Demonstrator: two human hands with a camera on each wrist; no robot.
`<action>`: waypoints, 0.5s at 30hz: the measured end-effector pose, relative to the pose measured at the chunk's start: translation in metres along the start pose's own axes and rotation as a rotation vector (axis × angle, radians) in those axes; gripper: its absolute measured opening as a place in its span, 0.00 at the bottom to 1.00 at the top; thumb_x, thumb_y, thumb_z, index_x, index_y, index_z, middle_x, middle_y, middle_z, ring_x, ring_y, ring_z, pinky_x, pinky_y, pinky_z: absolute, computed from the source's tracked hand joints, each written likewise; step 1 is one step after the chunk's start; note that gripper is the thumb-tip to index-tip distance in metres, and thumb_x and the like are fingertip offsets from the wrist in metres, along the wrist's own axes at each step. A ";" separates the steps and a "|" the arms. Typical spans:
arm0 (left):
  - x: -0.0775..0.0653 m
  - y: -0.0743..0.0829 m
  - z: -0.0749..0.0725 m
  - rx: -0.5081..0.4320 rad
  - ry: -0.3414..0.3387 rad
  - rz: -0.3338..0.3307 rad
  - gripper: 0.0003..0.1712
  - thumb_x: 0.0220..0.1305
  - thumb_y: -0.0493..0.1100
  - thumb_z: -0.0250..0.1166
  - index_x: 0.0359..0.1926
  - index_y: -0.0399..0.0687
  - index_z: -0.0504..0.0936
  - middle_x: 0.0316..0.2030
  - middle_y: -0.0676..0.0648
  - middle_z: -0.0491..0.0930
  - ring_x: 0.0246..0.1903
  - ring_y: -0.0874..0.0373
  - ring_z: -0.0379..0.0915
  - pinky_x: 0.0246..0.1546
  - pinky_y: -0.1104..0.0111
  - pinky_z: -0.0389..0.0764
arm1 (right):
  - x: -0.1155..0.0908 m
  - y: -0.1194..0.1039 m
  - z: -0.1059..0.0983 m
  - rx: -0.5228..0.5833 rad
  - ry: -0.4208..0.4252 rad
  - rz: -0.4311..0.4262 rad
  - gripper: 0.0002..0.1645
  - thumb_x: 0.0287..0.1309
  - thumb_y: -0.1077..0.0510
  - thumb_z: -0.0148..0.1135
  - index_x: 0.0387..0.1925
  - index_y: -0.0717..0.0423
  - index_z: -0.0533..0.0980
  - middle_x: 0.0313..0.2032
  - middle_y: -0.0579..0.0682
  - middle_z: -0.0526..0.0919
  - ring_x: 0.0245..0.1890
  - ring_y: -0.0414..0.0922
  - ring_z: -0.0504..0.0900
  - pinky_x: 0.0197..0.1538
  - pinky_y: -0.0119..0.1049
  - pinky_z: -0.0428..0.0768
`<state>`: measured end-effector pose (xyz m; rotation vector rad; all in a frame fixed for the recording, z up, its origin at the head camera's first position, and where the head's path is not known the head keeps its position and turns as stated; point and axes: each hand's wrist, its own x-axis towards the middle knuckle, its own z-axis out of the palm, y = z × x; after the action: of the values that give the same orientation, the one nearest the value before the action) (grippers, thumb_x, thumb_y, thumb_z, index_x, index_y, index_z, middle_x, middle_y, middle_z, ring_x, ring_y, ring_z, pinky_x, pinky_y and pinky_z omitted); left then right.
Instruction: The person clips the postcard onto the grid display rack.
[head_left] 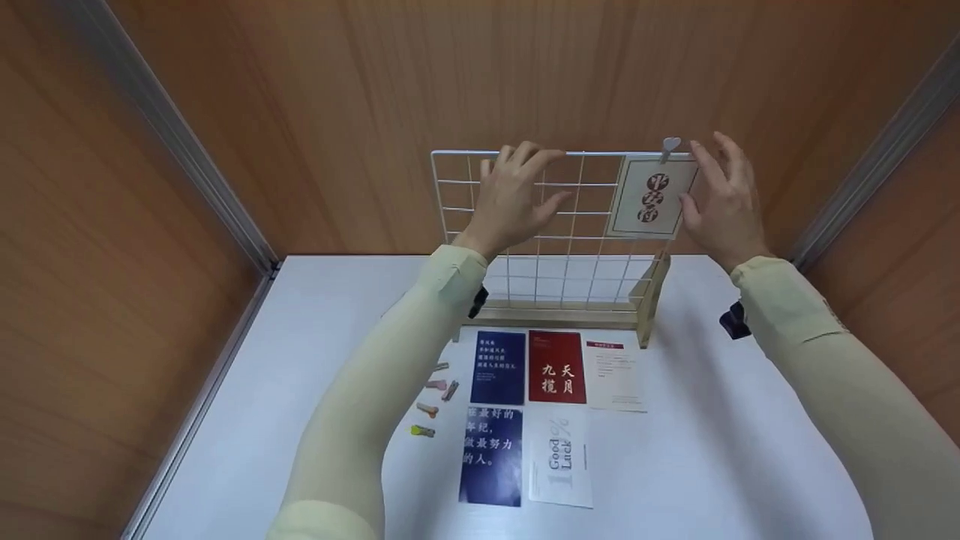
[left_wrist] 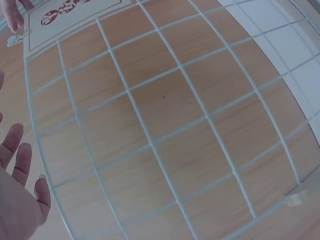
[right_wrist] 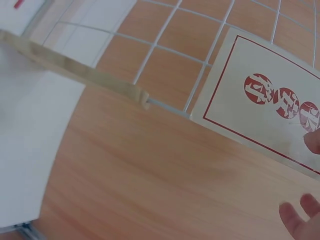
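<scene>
A white wire grid panel (head_left: 556,184) stands upright in a wooden base (head_left: 555,316). Near its top right corner hangs a cream card (head_left: 632,201) with red round characters, under a white heart clip (head_left: 670,146) on the top wire. My right hand (head_left: 729,206) is at the card's right edge, fingers spread, thumb tip overlapping the card (right_wrist: 229,92) in the right wrist view. Over the left part of the grid, my left hand (head_left: 510,193) is at the top wire with fingers loosely bent and nothing held. In the left wrist view its fingers show beside the grid (left_wrist: 128,91).
On the white table (head_left: 337,322) lie a dark blue card (head_left: 499,386), a red card (head_left: 555,352), a white text card (head_left: 619,386), another blue card (head_left: 491,484) and a "Good Luck" card (head_left: 540,450). Several small clips (head_left: 423,431) lie left of them. Wooden walls (head_left: 337,90) enclose the table.
</scene>
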<state>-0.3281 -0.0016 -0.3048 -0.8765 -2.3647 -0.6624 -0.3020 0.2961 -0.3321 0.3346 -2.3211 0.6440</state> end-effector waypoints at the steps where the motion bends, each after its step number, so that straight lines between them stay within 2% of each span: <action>1: -0.002 -0.002 0.000 0.002 0.000 -0.004 0.29 0.65 0.57 0.65 0.64 0.54 0.75 0.56 0.50 0.74 0.57 0.54 0.65 0.54 0.55 0.61 | -0.001 0.001 0.000 -0.010 0.025 -0.012 0.38 0.60 0.66 0.65 0.71 0.55 0.65 0.72 0.59 0.57 0.70 0.58 0.58 0.70 0.52 0.58; 6: -0.014 -0.014 0.000 0.001 -0.004 -0.027 0.29 0.66 0.58 0.64 0.64 0.53 0.75 0.58 0.49 0.74 0.59 0.51 0.65 0.56 0.52 0.60 | -0.007 0.006 0.002 -0.058 0.109 -0.075 0.36 0.60 0.64 0.64 0.69 0.57 0.66 0.70 0.62 0.59 0.69 0.59 0.56 0.70 0.53 0.56; 15: -0.040 -0.026 0.000 -0.036 0.040 -0.058 0.27 0.65 0.54 0.66 0.62 0.51 0.77 0.56 0.49 0.74 0.56 0.52 0.65 0.55 0.52 0.60 | -0.030 0.010 0.005 -0.027 0.082 -0.095 0.32 0.59 0.66 0.66 0.65 0.60 0.69 0.66 0.62 0.63 0.66 0.58 0.60 0.69 0.53 0.60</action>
<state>-0.3202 -0.0362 -0.3358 -0.8045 -2.3565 -0.7406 -0.2876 0.3032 -0.3593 0.3964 -2.2194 0.5683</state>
